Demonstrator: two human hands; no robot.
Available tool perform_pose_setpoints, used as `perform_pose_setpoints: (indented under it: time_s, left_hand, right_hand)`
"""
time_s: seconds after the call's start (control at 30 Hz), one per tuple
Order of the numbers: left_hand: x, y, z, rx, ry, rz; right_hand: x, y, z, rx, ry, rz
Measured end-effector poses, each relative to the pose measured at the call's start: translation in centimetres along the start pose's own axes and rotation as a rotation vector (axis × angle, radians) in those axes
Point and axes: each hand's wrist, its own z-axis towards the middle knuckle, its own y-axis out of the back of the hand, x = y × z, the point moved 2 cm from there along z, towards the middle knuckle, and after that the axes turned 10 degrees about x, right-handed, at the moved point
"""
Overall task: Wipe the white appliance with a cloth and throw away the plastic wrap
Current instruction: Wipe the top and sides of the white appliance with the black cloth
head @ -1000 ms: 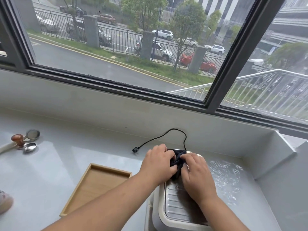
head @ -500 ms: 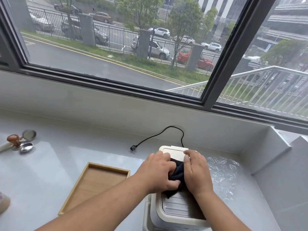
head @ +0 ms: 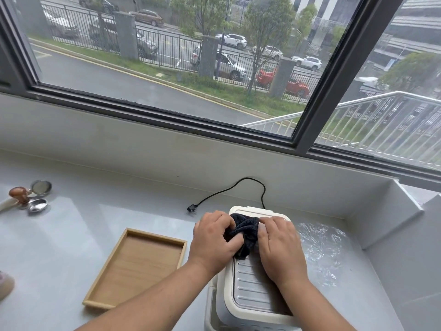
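The white appliance (head: 248,285) stands on the grey counter at the lower middle, with a ribbed metal top panel. A dark cloth (head: 245,231) lies bunched on the far part of its top. My left hand (head: 214,240) grips the cloth's left side, and my right hand (head: 279,244) presses down on its right side. Clear plastic wrap (head: 322,247) lies crumpled on the counter just right of the appliance. The appliance's front is cut off by the frame's bottom edge.
A black power cord (head: 229,189) with its plug lies loose behind the appliance. A shallow wooden tray (head: 136,266) sits to the left. Metal spoons and a wooden-knobbed tool (head: 28,195) rest at the far left. A raised ledge (head: 386,216) bounds the counter at right.
Both hands slid the cloth toward me over the appliance top, then pushed it back toward the far end. The wrap and tray have not moved.
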Motion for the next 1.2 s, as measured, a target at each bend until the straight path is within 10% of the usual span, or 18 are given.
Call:
perform_pose_setpoints:
  time_s: [0.8, 1.2]
  left_hand:
    - [4.5, -0.8, 3.5, 0.052, 0.493, -0.916]
    - [9.7, -4.5, 2.0, 0.282, 0.570, -0.661]
  right_hand:
    - [0.3, -0.2, 0.0, 0.042, 0.000, -0.047]
    - [-0.1, -0.7, 0.3, 0.030, -0.036, -0.087]
